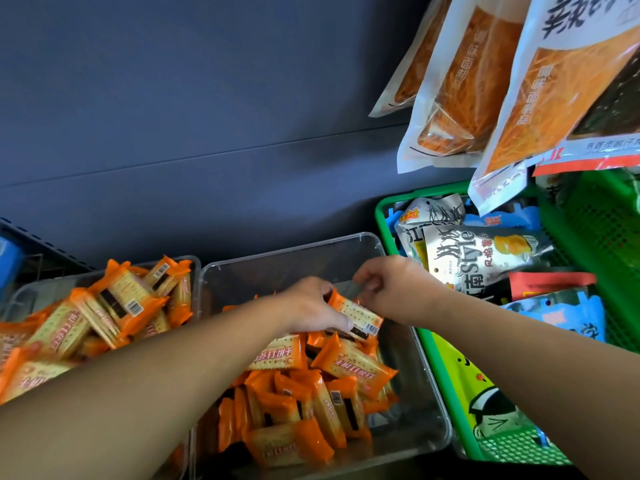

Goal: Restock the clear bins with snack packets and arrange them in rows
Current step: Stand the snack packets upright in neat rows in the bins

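Note:
Two clear plastic bins stand side by side. The middle bin (426, 386) holds a loose heap of orange cracker packets (332, 368) in its near and left part. The left bin (194, 268) is piled high with the same orange packets (114, 306). My left hand (311, 306) grips one orange cracker packet (360, 315) above the middle bin's heap. My right hand (391, 285) pinches the far end of that same packet with curled fingers.
A green mesh basket (384, 209) at the right holds mixed snack bags, among them a silver chip bag (474, 258). Large white and orange bags (485, 81) hang at the upper right. A dark blue back wall (207, 116) rises behind the bins.

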